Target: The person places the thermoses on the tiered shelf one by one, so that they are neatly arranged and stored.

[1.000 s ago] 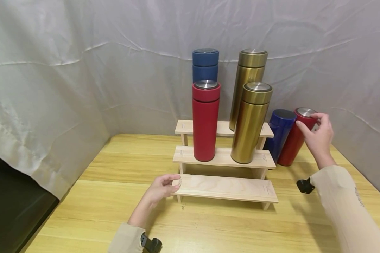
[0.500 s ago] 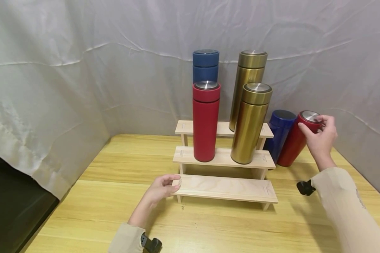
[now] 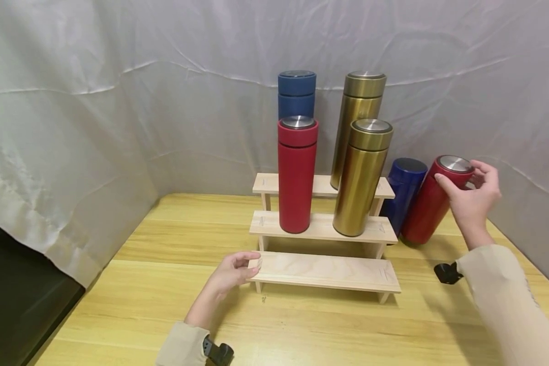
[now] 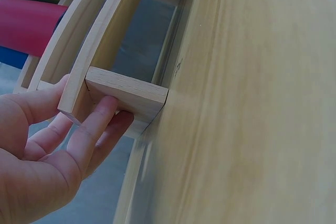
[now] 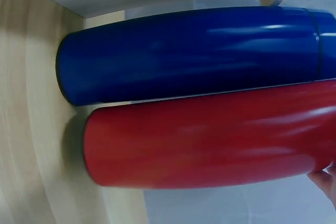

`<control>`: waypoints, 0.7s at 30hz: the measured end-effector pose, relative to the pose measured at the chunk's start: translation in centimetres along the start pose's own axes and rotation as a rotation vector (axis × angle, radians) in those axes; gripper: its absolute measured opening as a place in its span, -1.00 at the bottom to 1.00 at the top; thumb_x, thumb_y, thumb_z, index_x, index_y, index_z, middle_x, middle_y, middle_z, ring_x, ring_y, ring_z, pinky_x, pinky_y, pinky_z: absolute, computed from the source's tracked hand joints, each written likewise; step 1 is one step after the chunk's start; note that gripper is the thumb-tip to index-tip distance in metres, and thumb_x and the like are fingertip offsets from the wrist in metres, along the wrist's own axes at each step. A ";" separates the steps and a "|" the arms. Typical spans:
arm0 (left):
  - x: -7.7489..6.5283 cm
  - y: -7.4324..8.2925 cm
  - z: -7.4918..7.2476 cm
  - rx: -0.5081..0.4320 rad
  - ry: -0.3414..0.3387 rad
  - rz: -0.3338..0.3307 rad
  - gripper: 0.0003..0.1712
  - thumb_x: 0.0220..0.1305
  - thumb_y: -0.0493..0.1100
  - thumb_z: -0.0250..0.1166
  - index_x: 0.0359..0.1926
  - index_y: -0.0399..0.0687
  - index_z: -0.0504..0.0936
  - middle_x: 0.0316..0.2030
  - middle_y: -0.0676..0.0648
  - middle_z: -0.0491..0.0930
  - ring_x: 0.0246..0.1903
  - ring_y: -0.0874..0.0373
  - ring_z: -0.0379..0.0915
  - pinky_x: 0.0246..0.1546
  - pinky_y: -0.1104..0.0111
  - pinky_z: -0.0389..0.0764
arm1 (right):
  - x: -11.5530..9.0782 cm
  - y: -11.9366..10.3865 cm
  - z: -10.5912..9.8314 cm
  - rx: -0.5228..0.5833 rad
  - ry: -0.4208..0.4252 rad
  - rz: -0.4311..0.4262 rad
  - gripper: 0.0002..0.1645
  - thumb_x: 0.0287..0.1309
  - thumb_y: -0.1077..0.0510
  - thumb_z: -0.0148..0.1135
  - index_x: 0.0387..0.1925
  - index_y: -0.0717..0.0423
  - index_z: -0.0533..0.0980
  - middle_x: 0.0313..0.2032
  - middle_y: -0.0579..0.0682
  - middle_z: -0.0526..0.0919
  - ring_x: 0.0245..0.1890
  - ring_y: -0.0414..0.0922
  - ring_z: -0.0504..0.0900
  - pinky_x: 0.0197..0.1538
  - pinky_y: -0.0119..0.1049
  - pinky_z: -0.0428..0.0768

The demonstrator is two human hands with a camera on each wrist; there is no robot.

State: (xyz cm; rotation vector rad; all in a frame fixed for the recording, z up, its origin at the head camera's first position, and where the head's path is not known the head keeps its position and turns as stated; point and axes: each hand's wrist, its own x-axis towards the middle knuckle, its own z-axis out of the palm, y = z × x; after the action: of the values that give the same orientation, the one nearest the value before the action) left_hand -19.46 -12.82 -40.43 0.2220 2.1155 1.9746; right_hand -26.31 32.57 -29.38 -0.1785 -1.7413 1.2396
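In the head view my right hand (image 3: 476,195) grips a red thermos (image 3: 432,203) near its steel-topped lid, thumb on the near side. The right wrist view has this red thermos (image 5: 205,140) beside a blue thermos (image 5: 184,56); whether its base touches the table I cannot tell. My left hand (image 3: 231,274) pinches the left end of the lowest step of a three-tier wooden stand (image 3: 325,269). In the left wrist view, fingers (image 4: 97,124) rest against the end support (image 4: 126,85). Another red thermos (image 3: 296,183) and a gold thermos (image 3: 361,188) stand on the middle step.
On the top step are a dusty-blue thermos (image 3: 297,94) and a second gold thermos (image 3: 359,112). The dark blue thermos (image 3: 402,188) stands right of the stand, close to the held one. Grey cloth (image 3: 201,122) hangs behind the wooden table (image 3: 155,284).
My right hand has closed round the red thermos's top and shifted it right and slightly nearer, away from the dark blue one at the lid. My left hand stays on the stand.
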 end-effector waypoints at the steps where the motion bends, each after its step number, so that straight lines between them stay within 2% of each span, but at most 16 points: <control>1: 0.0 0.0 0.0 -0.001 -0.003 0.000 -0.53 0.10 -0.33 0.24 0.04 -0.43 0.39 -0.32 -0.09 0.46 -0.37 0.18 0.36 -0.30 0.38 0.53 | 0.0 -0.2 -0.2 0.000 0.001 0.008 -0.36 -0.26 0.22 0.43 -0.02 0.04 0.41 -0.24 -0.21 0.46 -0.27 -0.30 0.43 -0.20 -0.56 0.43; 6: 0.0 0.0 0.0 -0.005 -0.006 0.002 -0.53 0.09 -0.34 0.24 0.04 -0.44 0.39 -0.32 -0.10 0.45 -0.37 0.18 0.37 -0.29 0.37 0.54 | -0.3 -1.1 -0.9 -0.003 0.013 0.003 -0.36 -0.30 0.20 0.46 -0.05 0.03 0.44 -0.25 -0.23 0.46 -0.30 -0.32 0.44 -0.25 -0.58 0.43; 14: 0.0 0.0 0.1 -0.003 -0.002 0.006 -0.54 0.09 -0.34 0.24 0.03 -0.44 0.40 -0.26 -0.14 0.45 -0.34 0.17 0.36 -0.27 0.36 0.53 | -1.4 -2.7 -1.9 0.051 0.052 -0.015 -0.39 -0.38 0.25 0.49 -0.13 0.05 0.50 -0.31 -0.16 0.50 -0.40 -0.32 0.47 -0.33 -0.59 0.42; 21: -0.1 0.1 0.1 -0.005 -0.003 0.004 -0.54 0.09 -0.34 0.24 0.03 -0.44 0.39 -0.29 -0.11 0.42 -0.34 0.17 0.33 -0.29 0.37 0.52 | -2.3 -4.5 -2.6 0.048 0.043 -0.029 -0.37 -0.41 0.29 0.50 -0.13 0.08 0.50 -0.35 -0.16 0.51 -0.43 -0.32 0.49 -0.32 -0.60 0.45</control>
State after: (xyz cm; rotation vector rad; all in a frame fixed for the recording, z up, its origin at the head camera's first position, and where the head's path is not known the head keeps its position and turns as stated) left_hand -19.36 -12.76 -40.33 0.2280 2.1102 1.9800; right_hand -21.44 30.81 -27.12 -0.1501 -1.6703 1.2465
